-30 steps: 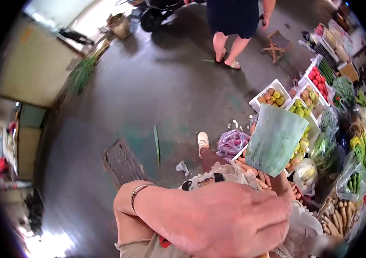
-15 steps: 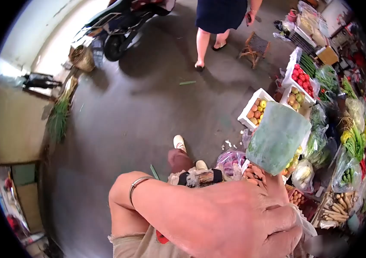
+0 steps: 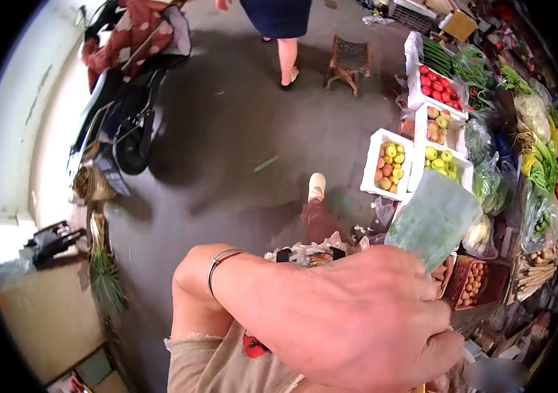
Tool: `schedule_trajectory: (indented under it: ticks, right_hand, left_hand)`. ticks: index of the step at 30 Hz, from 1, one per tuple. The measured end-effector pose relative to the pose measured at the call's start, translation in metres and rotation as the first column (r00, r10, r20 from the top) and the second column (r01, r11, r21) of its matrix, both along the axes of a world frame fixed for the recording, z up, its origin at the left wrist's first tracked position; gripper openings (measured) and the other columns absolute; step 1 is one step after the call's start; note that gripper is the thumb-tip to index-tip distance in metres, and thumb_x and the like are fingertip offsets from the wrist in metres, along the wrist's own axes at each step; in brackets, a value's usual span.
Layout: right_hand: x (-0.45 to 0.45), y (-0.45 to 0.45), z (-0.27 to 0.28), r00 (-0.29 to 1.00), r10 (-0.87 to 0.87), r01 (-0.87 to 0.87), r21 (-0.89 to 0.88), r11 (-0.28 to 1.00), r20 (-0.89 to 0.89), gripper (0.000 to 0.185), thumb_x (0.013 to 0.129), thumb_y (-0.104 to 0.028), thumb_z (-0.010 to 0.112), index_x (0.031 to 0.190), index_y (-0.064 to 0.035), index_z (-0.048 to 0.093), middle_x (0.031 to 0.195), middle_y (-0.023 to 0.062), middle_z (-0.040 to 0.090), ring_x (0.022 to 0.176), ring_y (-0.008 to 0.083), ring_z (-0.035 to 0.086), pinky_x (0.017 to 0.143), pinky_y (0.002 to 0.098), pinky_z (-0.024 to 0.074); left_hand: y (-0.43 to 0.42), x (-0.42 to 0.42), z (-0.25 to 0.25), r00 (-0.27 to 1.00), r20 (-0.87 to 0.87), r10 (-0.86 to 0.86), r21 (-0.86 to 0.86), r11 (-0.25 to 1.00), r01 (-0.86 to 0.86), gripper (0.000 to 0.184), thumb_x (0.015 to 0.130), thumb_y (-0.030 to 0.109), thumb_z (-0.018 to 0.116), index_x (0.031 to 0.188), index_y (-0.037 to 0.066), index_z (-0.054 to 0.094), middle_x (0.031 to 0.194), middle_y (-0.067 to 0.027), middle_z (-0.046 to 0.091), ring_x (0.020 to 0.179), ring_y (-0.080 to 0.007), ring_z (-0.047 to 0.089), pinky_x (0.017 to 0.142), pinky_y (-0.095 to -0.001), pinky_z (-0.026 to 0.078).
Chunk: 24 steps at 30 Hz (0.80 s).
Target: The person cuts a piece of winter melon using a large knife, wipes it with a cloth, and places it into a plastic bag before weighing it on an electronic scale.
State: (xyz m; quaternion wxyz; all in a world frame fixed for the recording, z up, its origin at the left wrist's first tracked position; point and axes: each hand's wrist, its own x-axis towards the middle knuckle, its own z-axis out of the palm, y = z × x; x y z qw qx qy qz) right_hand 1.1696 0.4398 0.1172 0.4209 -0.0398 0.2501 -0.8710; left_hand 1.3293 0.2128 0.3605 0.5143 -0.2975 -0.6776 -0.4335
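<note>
Slab (image 3: 435, 219) of pale green, seemingly cut melon, tilts right of centre in the head view, just beyond the left hand (image 3: 357, 314), whose fingers curl at lower centre; whether they grip it cannot be told. The right hand, perhaps its support, cannot be made out. At right, a white box (image 3: 369, 164) walls in round fruit (image 3: 390, 171), likely against rolling, near red tomatoes (image 3: 437, 86). A person (image 3: 275, 16) stands near a stool (image 3: 351, 57), upper centre.
</note>
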Motion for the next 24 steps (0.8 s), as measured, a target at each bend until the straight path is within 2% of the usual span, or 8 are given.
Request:
schedule_trajectory:
  ticks: [3, 5, 14, 17, 20, 21, 23, 24]
  right_hand:
    - [-0.046, -0.035, -0.008, 0.998, -0.069, 0.069, 0.000, 0.998, -0.012, 0.067, 0.096, -0.052, 0.044, 0.141, -0.0016, 0.040, 0.131, 0.0209, 0.052, 0.114, 0.0330, 0.055, 0.096, 0.0429, 0.0485]
    - [-0.083, -0.061, -0.009, 0.994, -0.107, 0.107, 0.000, 0.994, -0.017, 0.067, 0.096, -0.052, 0.044, 0.141, -0.0016, 0.040, 0.131, 0.0210, 0.052, 0.114, 0.0331, 0.055, 0.096, 0.0429, 0.0485]
    - [-0.218, -0.201, 0.006, 0.990, -0.141, 0.141, -0.014, 0.990, -0.029, 0.067, 0.096, -0.052, 0.045, 0.141, -0.0016, 0.040, 0.131, 0.0212, 0.052, 0.114, 0.0333, 0.055, 0.096, 0.0430, 0.0486]
    - [-0.258, -0.261, 0.001, 0.991, -0.134, 0.133, -0.033, 0.991, -0.025, 0.067, 0.096, -0.052, 0.045, 0.141, -0.0016, 0.040, 0.131, 0.0213, 0.052, 0.114, 0.0333, 0.055, 0.096, 0.0430, 0.0487]
    - [-0.296, -0.328, -0.008, 0.991, -0.134, 0.133, -0.042, 0.990, -0.018, 0.067, 0.096, -0.052, 0.045, 0.141, -0.0016, 0.040, 0.131, 0.0214, 0.052, 0.114, 0.0334, 0.055, 0.096, 0.0430, 0.0487]
    - [-0.310, -0.354, -0.011, 0.991, -0.135, 0.134, -0.045, 0.990, -0.014, 0.067, 0.096, -0.052, 0.045, 0.141, -0.0016, 0.040, 0.131, 0.0214, 0.052, 0.114, 0.0334, 0.055, 0.096, 0.0430, 0.0487]
    - [-0.340, -0.398, -0.011, 0.988, -0.152, 0.151, -0.035, 0.988, -0.022, 0.067, 0.096, -0.051, 0.045, 0.141, -0.0016, 0.039, 0.131, 0.0215, 0.052, 0.114, 0.0335, 0.055, 0.095, 0.0430, 0.0487]
    - [-0.354, -0.421, -0.009, 0.988, -0.155, 0.154, -0.041, 0.987, -0.013, 0.067, 0.096, -0.051, 0.045, 0.141, -0.0016, 0.039, 0.131, 0.0215, 0.052, 0.114, 0.0335, 0.055, 0.095, 0.0430, 0.0487]
  left_hand:
    - [-0.074, -0.037, 0.019, 0.899, 0.401, -0.175, -0.251, 0.923, 0.292, 0.017, 0.065, 0.012, 0.070, 0.071, 0.002, 0.057, 0.060, -0.0029, 0.045, 0.048, -0.0184, 0.045, 0.041, -0.0303, 0.033]
    - [-0.103, -0.071, 0.015, 0.847, 0.526, -0.073, -0.294, 0.919, 0.262, 0.026, 0.063, 0.013, 0.065, 0.080, 0.000, 0.051, 0.079, -0.0120, 0.055, 0.072, -0.0228, 0.058, 0.059, -0.0315, 0.048]
    - [-0.217, -0.217, 0.013, 0.969, 0.244, -0.023, 0.085, 0.996, 0.002, 0.014, 0.056, 0.001, 0.065, 0.058, 0.000, 0.051, 0.054, -0.0009, 0.036, 0.044, -0.0136, 0.037, 0.040, -0.0298, 0.024]
    - [-0.284, -0.265, -0.001, 0.971, 0.226, -0.076, 0.085, 0.995, 0.058, 0.015, 0.054, 0.001, 0.066, 0.057, 0.001, 0.051, 0.054, -0.0001, 0.036, 0.044, -0.0138, 0.037, 0.039, -0.0305, 0.025]
    - [-0.372, -0.312, -0.013, 0.981, 0.134, -0.140, -0.197, 0.966, 0.165, 0.011, 0.059, 0.001, 0.067, 0.057, 0.001, 0.056, 0.056, -0.0046, 0.050, 0.046, -0.0150, 0.047, 0.042, -0.0270, 0.034]
    - [-0.401, -0.324, -0.009, 0.912, 0.400, -0.087, -0.084, 0.988, 0.131, 0.011, 0.060, 0.003, 0.067, 0.061, 0.002, 0.057, 0.057, -0.0049, 0.053, 0.047, -0.0165, 0.050, 0.045, -0.0280, 0.038]
    - [-0.459, -0.351, 0.011, 0.564, 0.824, -0.062, 0.099, 0.995, -0.035, 0.015, 0.062, 0.009, 0.067, 0.070, 0.002, 0.057, 0.060, -0.0054, 0.057, 0.051, -0.0196, 0.056, 0.050, -0.0300, 0.044]
    - [-0.488, -0.365, -0.011, 0.488, 0.868, -0.094, 0.107, 0.994, 0.001, 0.012, 0.067, 0.008, 0.064, 0.075, 0.002, 0.059, 0.063, -0.0054, 0.060, 0.054, -0.0198, 0.059, 0.053, -0.0309, 0.047]
